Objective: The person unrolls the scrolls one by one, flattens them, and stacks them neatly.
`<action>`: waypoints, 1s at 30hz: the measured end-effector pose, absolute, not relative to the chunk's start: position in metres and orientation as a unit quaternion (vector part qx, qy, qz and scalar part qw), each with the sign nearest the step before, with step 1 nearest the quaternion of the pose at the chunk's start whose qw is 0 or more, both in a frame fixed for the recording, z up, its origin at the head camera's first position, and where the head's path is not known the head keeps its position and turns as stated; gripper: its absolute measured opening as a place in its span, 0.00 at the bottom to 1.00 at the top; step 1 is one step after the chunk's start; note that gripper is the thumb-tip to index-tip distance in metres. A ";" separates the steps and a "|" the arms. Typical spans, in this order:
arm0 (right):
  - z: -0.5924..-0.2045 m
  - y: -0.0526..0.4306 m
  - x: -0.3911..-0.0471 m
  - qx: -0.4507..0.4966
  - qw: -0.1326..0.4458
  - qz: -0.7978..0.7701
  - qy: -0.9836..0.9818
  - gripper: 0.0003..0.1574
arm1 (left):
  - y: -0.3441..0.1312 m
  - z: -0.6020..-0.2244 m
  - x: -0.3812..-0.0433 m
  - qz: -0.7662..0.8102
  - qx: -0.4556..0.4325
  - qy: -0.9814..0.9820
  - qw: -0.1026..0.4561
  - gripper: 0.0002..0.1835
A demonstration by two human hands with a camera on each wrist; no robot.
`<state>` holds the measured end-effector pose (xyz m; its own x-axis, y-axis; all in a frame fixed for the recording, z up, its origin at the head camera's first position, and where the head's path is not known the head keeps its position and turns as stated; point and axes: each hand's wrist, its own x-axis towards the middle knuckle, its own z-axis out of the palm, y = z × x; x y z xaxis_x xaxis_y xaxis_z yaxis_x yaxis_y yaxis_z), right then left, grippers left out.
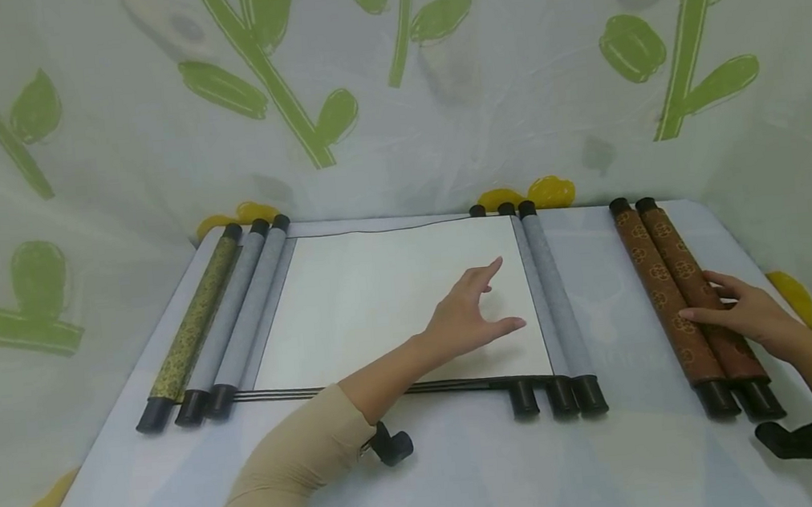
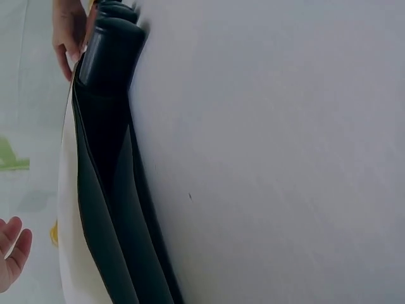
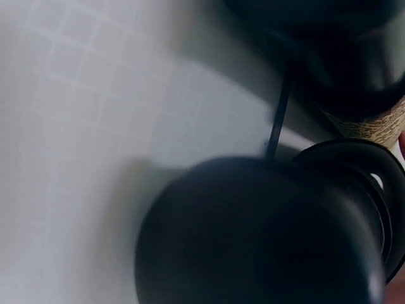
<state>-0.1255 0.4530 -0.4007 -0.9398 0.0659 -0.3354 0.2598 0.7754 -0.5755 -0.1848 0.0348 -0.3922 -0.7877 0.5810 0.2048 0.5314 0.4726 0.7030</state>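
In the head view my left hand [image 1: 463,313] hovers above a white sheet [image 1: 367,305], thumb and fingers spread apart and holding nothing. The sheet belongs to partly unrolled scrolls with grey-blue rolls [image 1: 251,319] [image 1: 553,297] at both sides and black end knobs. My right hand [image 1: 748,312] grips the right-hand brown patterned roll [image 1: 682,261], thumb across it and fingers at its right side. Another brown roll [image 1: 651,280] lies alongside, touching it. The left wrist view shows layered dark sheet edges [image 2: 114,209] and black knobs [image 2: 112,54]. Black knobs fill much of the right wrist view, blurred.
A green-gold patterned roll [image 1: 198,328] lies left of the grey-blue ones. Behind the pale table [image 1: 469,481] hangs a white cloth [image 1: 395,125] with green plant prints. Black wrist devices [image 1: 391,445] [image 1: 792,439] sit at both sleeves.
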 end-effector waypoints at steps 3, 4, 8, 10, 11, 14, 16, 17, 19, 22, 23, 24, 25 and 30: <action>-0.399 0.452 -0.125 0.086 0.148 -0.325 0.930 0.62 | 0.043 -0.392 -0.184 0.398 0.327 0.857 0.031 0.47; -0.399 0.453 -0.125 0.085 0.148 -0.325 0.930 0.62 | 0.046 -0.392 -0.184 0.395 0.327 0.858 0.031 0.47; -0.396 0.452 -0.124 0.087 0.147 -0.325 0.930 0.62 | 0.057 -0.392 -0.185 0.388 0.331 0.859 0.036 0.48; -0.396 0.452 -0.125 0.087 0.148 -0.326 0.930 0.62 | 0.063 -0.393 -0.184 0.387 0.331 0.860 0.039 0.48; -0.396 0.452 -0.125 0.087 0.148 -0.327 0.929 0.62 | 0.067 -0.393 -0.184 0.389 0.331 0.859 0.043 0.47; -0.395 0.452 -0.125 0.089 0.148 -0.327 0.929 0.62 | 0.077 -0.392 -0.183 0.385 0.332 0.860 0.051 0.47; -0.395 0.452 -0.124 0.090 0.147 -0.326 0.929 0.62 | 0.084 -0.392 -0.181 0.383 0.336 0.859 0.055 0.47; -0.395 0.452 -0.124 0.090 0.146 -0.327 0.929 0.62 | 0.088 -0.392 -0.180 0.382 0.338 0.858 0.057 0.47; -0.394 0.452 -0.124 0.091 0.145 -0.329 0.929 0.62 | 0.096 -0.390 -0.179 0.383 0.339 0.857 0.063 0.47; -0.394 0.451 -0.123 0.090 0.144 -0.333 0.927 0.61 | 0.106 -0.390 -0.176 0.385 0.336 0.856 0.075 0.47; -0.395 0.450 -0.123 0.091 0.143 -0.336 0.926 0.61 | 0.109 -0.390 -0.175 0.385 0.334 0.857 0.079 0.47; -0.395 0.449 -0.123 0.093 0.144 -0.339 0.925 0.61 | 0.112 -0.390 -0.174 0.386 0.332 0.857 0.083 0.47; -0.396 0.448 -0.123 0.094 0.144 -0.341 0.924 0.61 | 0.115 -0.391 -0.174 0.385 0.331 0.858 0.085 0.47; -0.400 0.444 -0.123 0.106 0.143 -0.354 0.918 0.62 | 0.126 -0.393 -0.170 0.390 0.330 0.855 0.087 0.47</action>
<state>-0.1227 0.4441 -0.3998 -0.9369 0.0934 -0.3370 0.2954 0.7271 -0.6197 -0.1705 0.1263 -0.3935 -0.7666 0.6329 0.1084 0.4971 0.4782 0.7240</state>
